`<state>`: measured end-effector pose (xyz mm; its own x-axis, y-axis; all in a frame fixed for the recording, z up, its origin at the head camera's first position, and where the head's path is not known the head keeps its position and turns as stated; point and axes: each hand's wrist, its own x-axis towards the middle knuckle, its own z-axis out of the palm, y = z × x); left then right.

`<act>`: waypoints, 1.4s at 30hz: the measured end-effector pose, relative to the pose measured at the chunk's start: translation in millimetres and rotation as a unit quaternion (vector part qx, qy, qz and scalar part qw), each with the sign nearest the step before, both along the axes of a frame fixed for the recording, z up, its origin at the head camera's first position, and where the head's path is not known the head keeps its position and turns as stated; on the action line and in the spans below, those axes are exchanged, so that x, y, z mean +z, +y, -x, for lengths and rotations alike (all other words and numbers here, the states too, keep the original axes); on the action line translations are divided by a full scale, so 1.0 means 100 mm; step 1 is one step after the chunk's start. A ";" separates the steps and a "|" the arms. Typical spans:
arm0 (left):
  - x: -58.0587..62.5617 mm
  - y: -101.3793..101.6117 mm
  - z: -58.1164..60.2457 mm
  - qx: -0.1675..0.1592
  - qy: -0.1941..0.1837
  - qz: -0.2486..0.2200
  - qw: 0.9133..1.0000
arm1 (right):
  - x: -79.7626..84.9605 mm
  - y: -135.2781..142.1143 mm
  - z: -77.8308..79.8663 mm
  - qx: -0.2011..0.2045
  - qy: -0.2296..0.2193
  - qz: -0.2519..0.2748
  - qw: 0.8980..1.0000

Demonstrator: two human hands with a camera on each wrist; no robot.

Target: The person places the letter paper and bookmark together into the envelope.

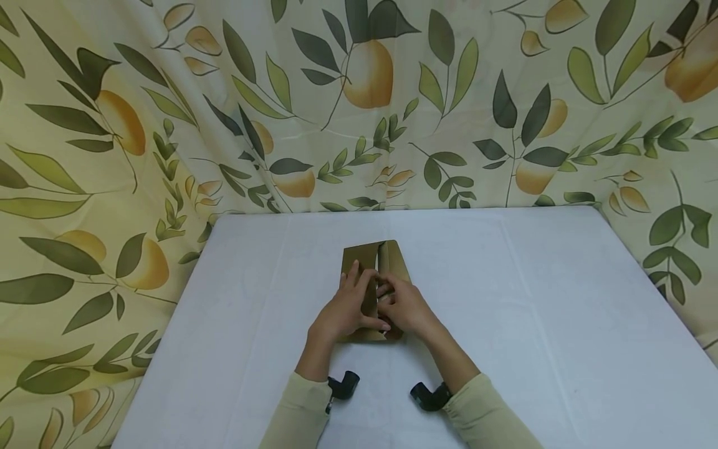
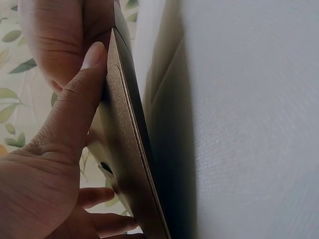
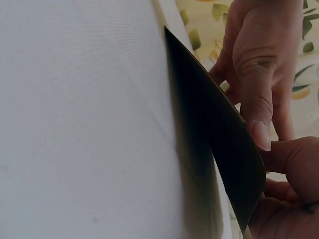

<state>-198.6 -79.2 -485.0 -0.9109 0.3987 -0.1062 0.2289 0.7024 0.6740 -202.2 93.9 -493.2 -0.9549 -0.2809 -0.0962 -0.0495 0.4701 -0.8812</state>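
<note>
A flattened brown cardboard box lies in the middle of the table, a gap running lengthwise between its two panels. My left hand grips the left panel, with its fingers on top and its thumb by the near end of the gap. Bent fingers of my right hand hold the cardboard at the gap, close to the left fingertips. In the left wrist view the thumb lies against the side of the box. The right wrist view shows a dark, shaded face of the box; the right fingertips are partly hidden.
A white cloth covers the table. Behind and to the left hangs a curtain printed with leaves and fruit. A small black device sits at the left wrist, and another black device at the right wrist.
</note>
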 end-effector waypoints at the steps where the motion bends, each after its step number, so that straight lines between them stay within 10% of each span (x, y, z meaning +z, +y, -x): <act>1: 0.00 0.00 0.00 0.000 -0.001 0.000 1.000 | 0.00 0.00 0.00 0.001 -0.002 0.002 1.000; 18: -0.01 0.01 -0.04 0.010 0.008 0.004 1.000 | 0.19 0.21 0.00 0.032 -0.029 0.046 0.998; 42: -0.09 0.22 -0.09 0.035 0.087 0.164 0.982 | 0.47 1.02 0.07 -0.048 -0.048 0.000 0.998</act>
